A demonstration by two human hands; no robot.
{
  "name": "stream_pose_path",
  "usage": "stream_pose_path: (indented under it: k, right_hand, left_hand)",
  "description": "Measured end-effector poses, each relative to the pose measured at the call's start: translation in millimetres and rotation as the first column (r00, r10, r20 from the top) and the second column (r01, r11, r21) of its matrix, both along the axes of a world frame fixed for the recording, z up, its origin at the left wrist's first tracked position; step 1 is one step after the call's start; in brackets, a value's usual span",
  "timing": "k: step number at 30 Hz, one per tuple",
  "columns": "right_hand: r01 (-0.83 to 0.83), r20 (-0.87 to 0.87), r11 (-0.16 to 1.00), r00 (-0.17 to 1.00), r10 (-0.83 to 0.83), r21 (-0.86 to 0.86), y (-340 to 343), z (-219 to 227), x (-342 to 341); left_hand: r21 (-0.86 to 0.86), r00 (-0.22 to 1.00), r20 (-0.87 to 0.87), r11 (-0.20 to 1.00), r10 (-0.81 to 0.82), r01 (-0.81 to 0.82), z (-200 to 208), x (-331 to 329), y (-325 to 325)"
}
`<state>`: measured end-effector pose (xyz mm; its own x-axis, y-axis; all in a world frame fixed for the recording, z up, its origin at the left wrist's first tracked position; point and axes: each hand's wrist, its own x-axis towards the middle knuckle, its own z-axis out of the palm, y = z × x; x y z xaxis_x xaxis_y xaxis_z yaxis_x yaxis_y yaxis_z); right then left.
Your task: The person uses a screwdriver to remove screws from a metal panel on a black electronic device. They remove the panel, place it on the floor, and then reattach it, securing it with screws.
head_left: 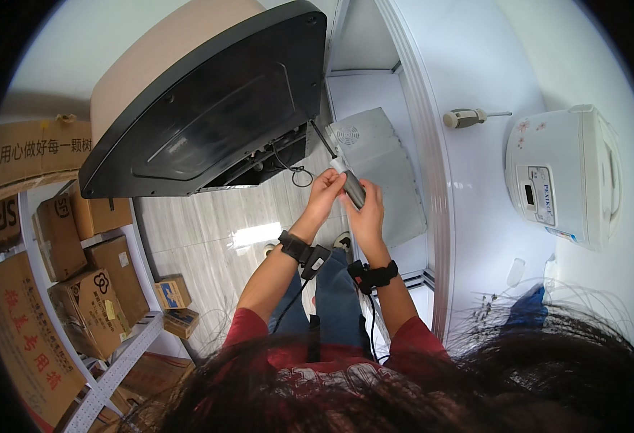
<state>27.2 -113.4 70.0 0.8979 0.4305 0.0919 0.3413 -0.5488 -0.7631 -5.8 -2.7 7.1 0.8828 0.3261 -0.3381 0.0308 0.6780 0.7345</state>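
Note:
Both my hands are on a screwdriver (356, 192) with a grey and white handle and a dark shaft. My left hand (323, 196) pinches the handle near its front, while my right hand (366, 214) grips farther back. The shaft's tip reaches the lower right corner of a large appliance's black panel (223, 108); whether it sits in a screw there is too small to tell. Below that panel is an opening with dark parts inside, and a loose black wire (299, 173) hangs out of it. A grey metal sheet (383, 177) with a round vent pattern lies just right of my hands.
On the white surface at right lie a second screwdriver (465, 118) and a white rice cooker (558, 180). Shelving (125, 346) with cardboard boxes (86, 310) stands at left. Two small boxes (172, 292) sit beside it. A white frame edge (439, 216) runs along my right.

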Motion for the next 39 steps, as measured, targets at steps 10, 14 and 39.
stream_pose_path:
  k: [10, 14, 39]
  right_hand:
    - [0.062, -0.304, 0.998, 0.951, -0.064, -0.017, -3.9, -11.5, 5.0]
    - [0.044, -0.424, 0.999, 0.905, -0.036, 0.008, -0.3, 8.2, 9.0]
    - [0.019, 0.131, 0.999, 0.991, -0.025, 0.043, -7.0, 8.9, 9.3]
  left_hand:
    - [-0.060, 1.000, -0.016, 0.998, -0.025, 0.024, 16.7, 1.9, 0.7]
    - [0.015, 0.999, -0.027, 0.999, 0.042, -0.042, 11.2, 3.4, -1.7]
    - [-0.018, 1.000, -0.007, 1.000, 0.023, -0.024, 20.7, 7.4, -1.7]
